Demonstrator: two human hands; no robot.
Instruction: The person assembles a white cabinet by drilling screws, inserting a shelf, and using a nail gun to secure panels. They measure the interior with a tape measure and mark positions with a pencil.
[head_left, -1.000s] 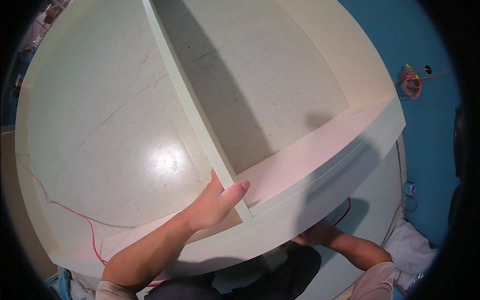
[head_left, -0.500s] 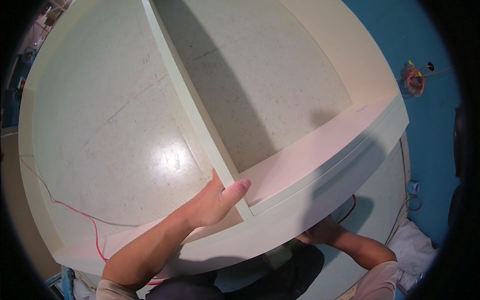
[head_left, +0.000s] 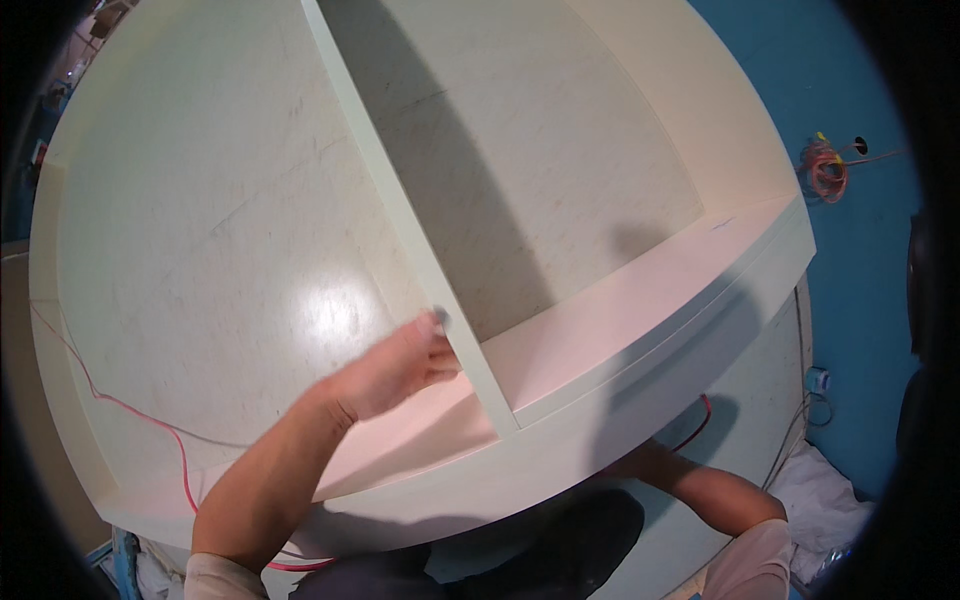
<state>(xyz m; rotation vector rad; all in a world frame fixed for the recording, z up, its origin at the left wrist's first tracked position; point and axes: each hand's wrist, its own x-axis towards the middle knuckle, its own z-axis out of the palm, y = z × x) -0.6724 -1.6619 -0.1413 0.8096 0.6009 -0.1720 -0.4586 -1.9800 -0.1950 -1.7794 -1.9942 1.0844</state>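
A large off-white box frame (head_left: 650, 290) stands in front of me, with a narrow divider board (head_left: 397, 205) running away from its near side. My left hand (head_left: 395, 370) is inside the left compartment, beside the divider near its front joint. Its thumb and fingers are apart, a little blurred, with nothing held; the fingertips are close to the board, and I cannot tell whether they touch it. My right hand (head_left: 632, 462) reaches under the near edge of the frame, where its fingers are hidden.
A red cable (head_left: 187, 465) runs over the frame's left side and down to my legs. On the blue floor (head_left: 780, 80) at right lies a coil of orange cable (head_left: 828, 170). White crumpled sheeting (head_left: 820, 490) lies at the lower right.
My left hand has let go of the divider, which it gripped with the thumb over its top, and moved left off it. The right hand has slipped further under the frame.
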